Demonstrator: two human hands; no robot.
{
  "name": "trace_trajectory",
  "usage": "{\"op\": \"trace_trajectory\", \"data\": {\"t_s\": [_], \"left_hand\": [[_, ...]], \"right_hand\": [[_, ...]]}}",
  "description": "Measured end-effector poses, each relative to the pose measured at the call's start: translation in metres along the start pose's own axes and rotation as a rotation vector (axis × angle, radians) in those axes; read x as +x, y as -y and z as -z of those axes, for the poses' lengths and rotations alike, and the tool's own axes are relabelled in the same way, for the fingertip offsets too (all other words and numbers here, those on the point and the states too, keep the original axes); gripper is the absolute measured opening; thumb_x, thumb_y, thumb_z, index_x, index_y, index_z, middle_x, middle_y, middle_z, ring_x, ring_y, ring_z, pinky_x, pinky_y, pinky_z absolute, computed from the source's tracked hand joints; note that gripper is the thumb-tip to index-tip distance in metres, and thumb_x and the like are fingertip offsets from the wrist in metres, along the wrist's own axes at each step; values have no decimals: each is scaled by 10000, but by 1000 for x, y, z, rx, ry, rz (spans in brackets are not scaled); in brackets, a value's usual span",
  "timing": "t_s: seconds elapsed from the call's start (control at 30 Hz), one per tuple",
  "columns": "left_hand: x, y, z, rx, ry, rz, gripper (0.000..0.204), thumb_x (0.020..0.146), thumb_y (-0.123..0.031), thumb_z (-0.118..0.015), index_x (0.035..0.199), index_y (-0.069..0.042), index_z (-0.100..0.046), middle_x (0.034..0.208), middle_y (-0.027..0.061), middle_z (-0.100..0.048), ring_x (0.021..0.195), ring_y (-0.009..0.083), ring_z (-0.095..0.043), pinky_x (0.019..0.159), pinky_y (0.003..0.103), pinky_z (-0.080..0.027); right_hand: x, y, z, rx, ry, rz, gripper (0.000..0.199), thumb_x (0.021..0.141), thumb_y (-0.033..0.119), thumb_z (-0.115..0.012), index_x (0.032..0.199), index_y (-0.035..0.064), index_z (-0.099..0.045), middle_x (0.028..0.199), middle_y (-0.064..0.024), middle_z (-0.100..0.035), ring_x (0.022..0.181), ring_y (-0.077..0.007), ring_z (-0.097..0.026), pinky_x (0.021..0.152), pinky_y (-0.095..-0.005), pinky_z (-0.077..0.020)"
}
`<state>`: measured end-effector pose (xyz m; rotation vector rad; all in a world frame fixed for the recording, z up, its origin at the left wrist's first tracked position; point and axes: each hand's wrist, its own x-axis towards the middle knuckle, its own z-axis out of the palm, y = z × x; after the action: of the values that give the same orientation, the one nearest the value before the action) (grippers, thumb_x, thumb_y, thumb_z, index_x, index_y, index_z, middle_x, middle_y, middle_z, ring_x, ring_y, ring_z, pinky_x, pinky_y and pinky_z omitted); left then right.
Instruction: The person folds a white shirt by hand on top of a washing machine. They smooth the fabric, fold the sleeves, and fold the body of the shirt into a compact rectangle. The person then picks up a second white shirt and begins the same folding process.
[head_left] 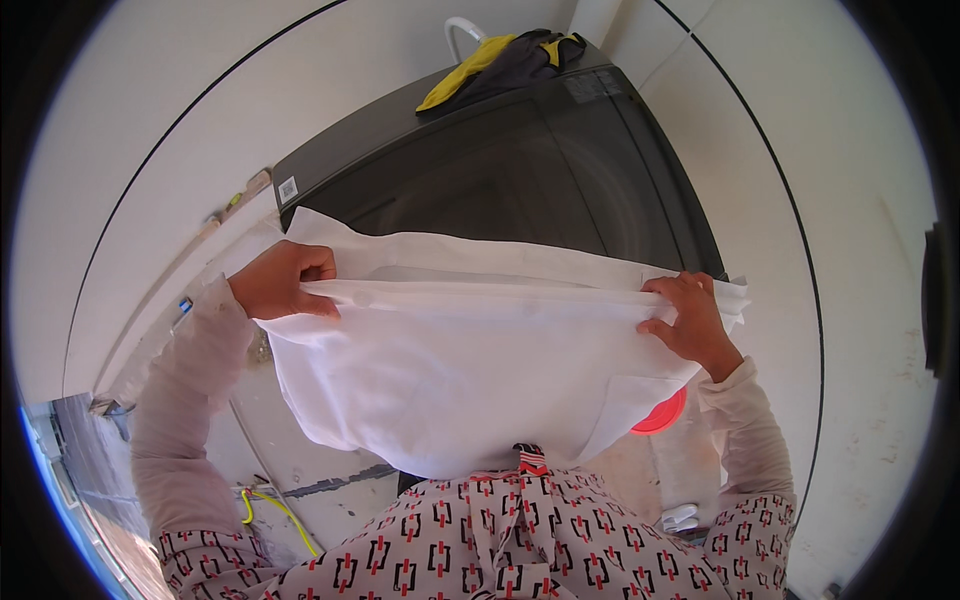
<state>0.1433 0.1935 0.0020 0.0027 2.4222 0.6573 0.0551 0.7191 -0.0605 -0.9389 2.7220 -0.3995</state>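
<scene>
A wide white cloth (450, 370) is stretched between my two hands, with a long fold running along its upper part. My left hand (285, 280) pinches it at the left end of that fold, thumb and bent fingers closed on the fabric. At the right end my right hand (692, 318) grips the same fold between thumb and fingers. The cloth's far edge overlaps the front of a dark top-loading washing machine (480, 170), whose lid is down. Its lower part hangs in front of my patterned shirt (480, 540).
A yellow and black cloth (490, 72) lies on the machine's back edge, beside a white curved hose (462, 32). Below the white cloth at right shows part of a red round object (664, 412). A yellow hose (290, 518) lies on the floor at left. White walls stand on both sides.
</scene>
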Motion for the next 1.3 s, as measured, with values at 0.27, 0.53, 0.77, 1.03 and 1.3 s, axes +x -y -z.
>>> {"op": "trace_trajectory", "data": {"t_s": [0.27,0.53,0.77,1.03,1.3], "left_hand": [[46,4,3,130,-170,76,751,542,-169,-922,1225,-141,-610,733,63,-556,743,274,-606,717,415,-475],[13,27,9,54,-235,-48,394,568,-29,-890,767,-18,-550,733,95,-596,716,238,-595,701,351,-480],[2,114,127,154,-602,59,229,789,0,-737,868,-44,-526,739,73,-565,715,185,-563,713,320,-478],[89,-33,30,305,-564,-385,259,847,49,-649,1081,-60,-655,947,83,-643,933,271,-625,886,372,-473],[119,-147,-85,365,-315,-656,427,684,-262,-876,1029,-141,-655,953,27,-602,947,268,-557,875,401,-427]], "right_hand": [[-22,-34,23,112,211,-158,312,709,205,-780,983,94,-684,937,-35,-692,961,-239,-594,1048,-399,-352],[-85,-90,34,124,-5,-335,586,707,68,-784,1244,143,-563,1152,-24,-640,1063,-223,-600,1170,-455,-240],[-49,-113,25,130,-67,-201,177,820,59,-727,973,120,-662,1036,-5,-654,1010,-232,-580,1109,-428,-302],[-98,-63,21,298,-189,-169,213,799,223,-808,949,119,-699,905,0,-658,941,-239,-603,967,-386,-388],[-127,-34,-19,378,-329,-469,490,827,266,-814,1215,71,-588,847,-35,-640,759,-176,-614,755,-341,-456]]}}
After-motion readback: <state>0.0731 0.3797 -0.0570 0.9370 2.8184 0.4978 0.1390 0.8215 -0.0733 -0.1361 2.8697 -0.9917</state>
